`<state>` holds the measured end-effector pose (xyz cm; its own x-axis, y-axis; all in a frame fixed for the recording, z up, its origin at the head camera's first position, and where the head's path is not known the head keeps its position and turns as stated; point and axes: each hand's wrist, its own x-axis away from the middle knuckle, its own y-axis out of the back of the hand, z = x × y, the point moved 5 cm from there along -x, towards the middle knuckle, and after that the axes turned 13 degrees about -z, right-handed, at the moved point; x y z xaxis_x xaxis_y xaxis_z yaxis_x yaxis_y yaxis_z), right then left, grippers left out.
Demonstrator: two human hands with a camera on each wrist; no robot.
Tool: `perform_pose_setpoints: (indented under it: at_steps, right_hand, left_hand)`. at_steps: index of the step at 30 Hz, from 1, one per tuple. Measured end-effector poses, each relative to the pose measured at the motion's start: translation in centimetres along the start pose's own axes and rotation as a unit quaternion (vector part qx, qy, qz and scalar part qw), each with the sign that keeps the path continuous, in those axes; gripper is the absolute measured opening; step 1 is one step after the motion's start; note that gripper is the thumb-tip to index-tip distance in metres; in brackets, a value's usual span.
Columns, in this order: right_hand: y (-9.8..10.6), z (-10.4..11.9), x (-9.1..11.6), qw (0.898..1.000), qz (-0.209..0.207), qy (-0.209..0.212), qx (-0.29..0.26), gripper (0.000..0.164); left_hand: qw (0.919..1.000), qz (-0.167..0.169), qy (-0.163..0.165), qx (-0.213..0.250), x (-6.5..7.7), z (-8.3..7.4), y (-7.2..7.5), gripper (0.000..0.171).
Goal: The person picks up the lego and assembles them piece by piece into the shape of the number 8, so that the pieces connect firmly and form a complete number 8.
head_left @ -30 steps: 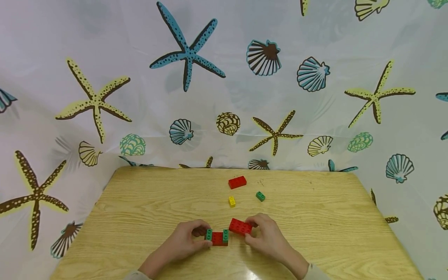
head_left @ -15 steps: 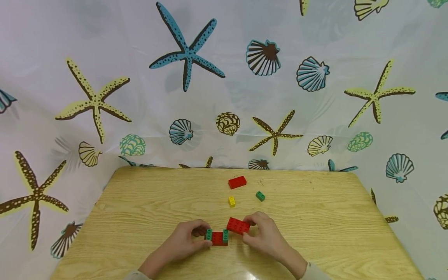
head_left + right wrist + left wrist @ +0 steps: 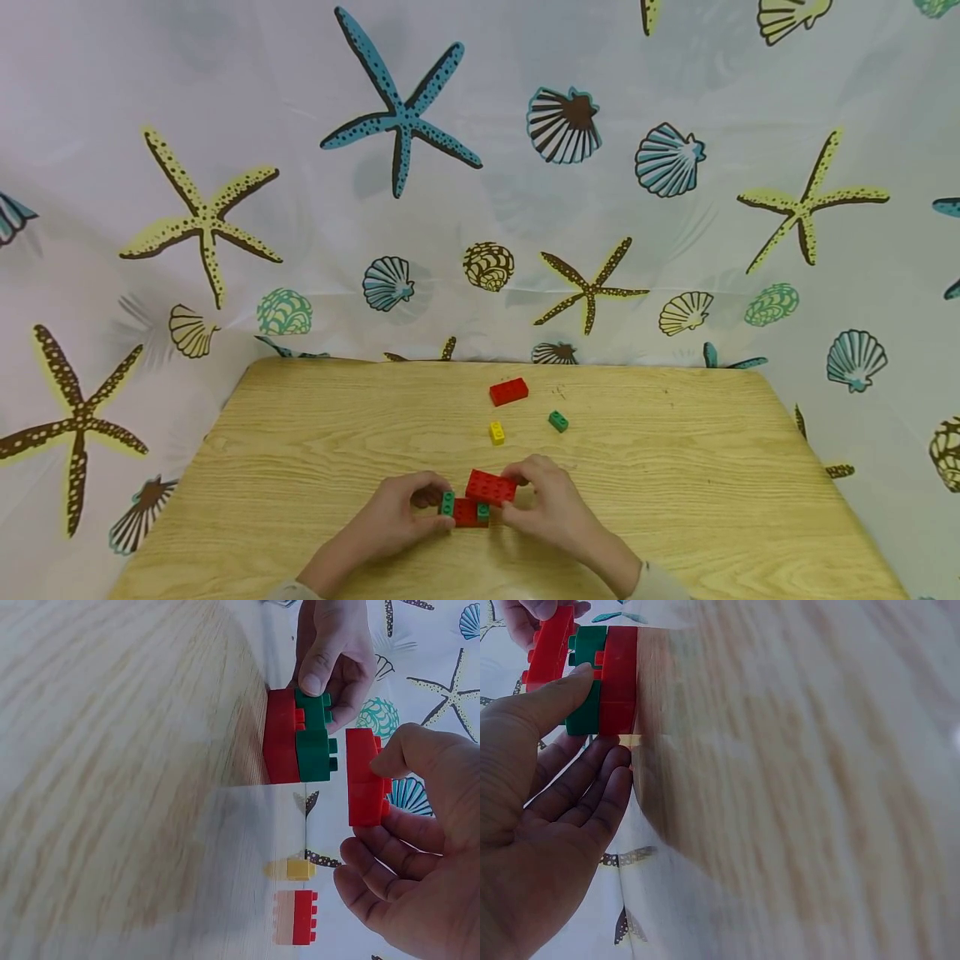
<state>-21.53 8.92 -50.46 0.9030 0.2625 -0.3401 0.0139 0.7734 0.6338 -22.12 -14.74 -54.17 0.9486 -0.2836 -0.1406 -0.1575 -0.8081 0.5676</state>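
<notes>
Head view: My right hand [image 3: 551, 504] pinched the upper red brick [image 3: 491, 486] by its right end, thumb on the near side. The brick hung over the right green brick [image 3: 483, 511], hiding its far part. Its long axis ran left to right but slanted, right end nearer me. Below and a little left, the lower red brick [image 3: 466, 514] lay on the table [image 3: 337, 442], long axis squarely left to right, with the right green brick and the left green brick [image 3: 447, 503] across its ends. My left hand [image 3: 408, 508] pinched the stack's left end. Judgement: the held brick wanted a shift left and toward me, plus a small turn to square it.

Left wrist view: My left thumb lay against the left green brick. The upper red brick, studs up, was tilted relative to the lower one. Only part of my right hand showed.

Right wrist view: A narrow gap showed between the upper brick's underside and the nearest green studs, so nothing was seated there. My right thumb and fingers pinched the brick; my left hand was on the stack's opposite end.
</notes>
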Motion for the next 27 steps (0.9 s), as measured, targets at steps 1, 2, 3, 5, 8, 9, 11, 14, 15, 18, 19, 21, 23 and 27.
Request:
perform_pose_setpoints:
  at_steps: [1, 2, 3, 5, 8, 9, 11, 14, 15, 18, 19, 21, 23, 27]
  right_hand:
    - [-0.1, 0.1, 0.0, 1.000, 0.003, 0.000, -0.002, 0.030]
    - [-0.2, 0.2, -0.1, 1.000, 0.005, 0.000, -0.005, 0.030]
    - [-0.3, 0.4, -0.1, 1.000, 0.008, 0.002, -0.008, 0.031]
    - [-0.6, 0.5, -0.1, 1.000, 0.013, 0.002, -0.011, 0.031]
    - [-0.9, 0.9, -0.2, 1.000, 0.015, 0.012, -0.014, 0.031]
    - [-1.0, 1.1, -0.2, 1.000, 0.016, 0.015, -0.014, 0.031]
    - [-1.2, 1.3, -0.2, 1.000, 0.016, 0.022, -0.014, 0.031]
    - [-1.5, 1.6, -0.2, 0.999, 0.017, 0.030, -0.016, 0.031]
    - [-1.6, 1.7, -0.2, 0.999, 0.018, 0.032, -0.016, 0.030]
    - [-1.8, 1.9, -0.2, 0.999, 0.022, 0.037, -0.019, 0.030]
    - [-1.9, 1.9, -0.2, 0.999, 0.023, 0.039, -0.017, 0.030]
    - [-2.1, 2.0, -0.2, 0.999, 0.025, 0.043, -0.016, 0.029]
    - [-2.2, 2.0, -0.3, 0.998, 0.027, 0.045, -0.014, 0.028]
    - [-2.3, 2.0, -0.3, 0.998, 0.031, 0.045, -0.011, 0.028]
  left_hand:
    - [1.0000, 0.000, 0.001, 0.001, 0.0, 0.0, 0.0, 0.037]
    - [1.0000, 0.000, 0.001, 0.002, 0.0, 0.0, 0.0, 0.037]
    - [1.0000, 0.000, 0.000, 0.002, 0.0, 0.0, 0.0, 0.037]
    - [1.0000, -0.001, -0.001, 0.002, 0.1, 0.0, 0.0, 0.035]
    - [1.0000, -0.004, -0.004, 0.003, 0.1, 0.0, 0.0, 0.034]
    - [1.0000, -0.005, -0.005, 0.003, 0.1, 0.0, 0.0, 0.034]
    - [1.0000, -0.005, -0.007, 0.004, 0.1, 0.0, 0.0, 0.034]
    - [0.9999, -0.003, -0.011, 0.005, 0.1, 0.0, 0.0, 0.034]
    - [0.9999, -0.003, -0.013, 0.006, 0.1, 0.0, 0.0, 0.034]
    - [0.9997, -0.001, -0.019, 0.012, 0.2, -0.1, 0.0, 0.035]
    - [0.9997, 0.000, -0.019, 0.015, 0.2, -0.1, 0.0, 0.035]
    - [0.9997, 0.000, -0.020, 0.018, 0.2, -0.2, 0.0, 0.034]
    - [0.9997, 0.000, -0.018, 0.019, 0.2, -0.3, 0.1, 0.033]
    - [0.9997, 0.000, -0.019, 0.016, 0.1, -0.3, 0.1, 0.033]
